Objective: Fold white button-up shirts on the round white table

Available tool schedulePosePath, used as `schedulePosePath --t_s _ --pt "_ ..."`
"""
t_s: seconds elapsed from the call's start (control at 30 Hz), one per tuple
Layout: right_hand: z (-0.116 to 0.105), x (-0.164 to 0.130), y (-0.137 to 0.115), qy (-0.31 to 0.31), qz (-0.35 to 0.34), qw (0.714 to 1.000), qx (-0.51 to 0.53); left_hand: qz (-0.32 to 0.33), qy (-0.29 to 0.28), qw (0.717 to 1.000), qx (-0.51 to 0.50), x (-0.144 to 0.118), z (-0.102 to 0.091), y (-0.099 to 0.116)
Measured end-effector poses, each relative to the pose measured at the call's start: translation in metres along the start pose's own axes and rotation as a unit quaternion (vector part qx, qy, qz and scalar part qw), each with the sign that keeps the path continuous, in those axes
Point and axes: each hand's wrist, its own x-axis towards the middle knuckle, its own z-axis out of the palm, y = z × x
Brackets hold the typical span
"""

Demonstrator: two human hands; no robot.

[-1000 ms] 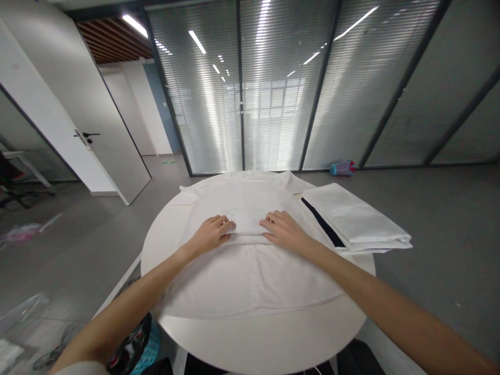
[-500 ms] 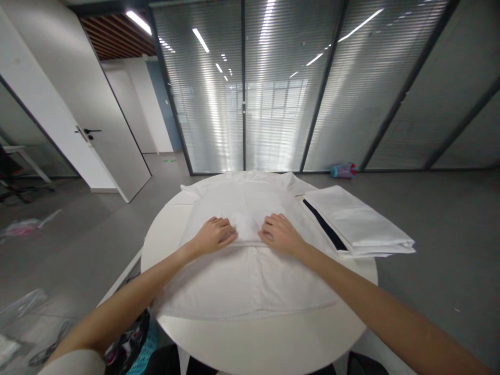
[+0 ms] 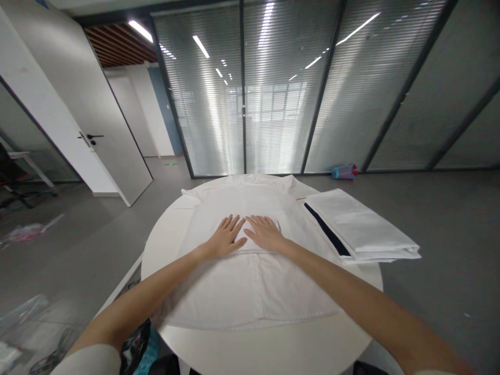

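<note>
A white shirt (image 3: 234, 291) lies spread over a round white table (image 3: 273, 346), its sleeves out to the sides at the far edge. A fold crosses its middle from side to side. My left hand (image 3: 225, 238) rests flat on the cloth just above that fold, fingers spread. Close beside it, my right hand (image 3: 264, 233) also lies flat with the fingers stretched out. The two sets of fingertips nearly meet. Neither hand grips anything.
Folded white cloth (image 3: 357, 221) with a dark strip (image 3: 326, 229) sits at the table's right, overhanging the edge. A blue basket (image 3: 148, 351) stands on the floor at lower left. Plastic wrapping (image 3: 27, 232) lies on the floor. Beyond are an open door (image 3: 97, 114) and glass partitions.
Both hands have uncurled from the cloth and flattened out. They have moved inward, closer together, the right one more to the left. The view has tilted slightly.
</note>
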Motion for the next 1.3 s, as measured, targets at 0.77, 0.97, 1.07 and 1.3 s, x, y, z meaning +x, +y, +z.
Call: schedulePosePath --t_s 0.77,0.97,1.07,1.3 --pt "-0.064 0.079 0.037 -0.225 0.040 0.969 0.090 0.142 0.068 0.981 0.115 -0.014 -0.027 0.027" --pt "-0.107 0.043 0.043 -0.144 0.089 0.976 0.136 0.078 0.179 0.972 0.131 0.013 -0.057 0.027" --pt "-0.148 0.001 0.063 -0.035 0.171 0.964 0.202 0.049 0.241 0.963 0.112 0.056 -0.074 0.037" --pt "-0.218 -0.106 0.139 0.191 0.336 0.901 0.199 0.083 0.294 0.952 0.036 0.202 -0.077 0.114"
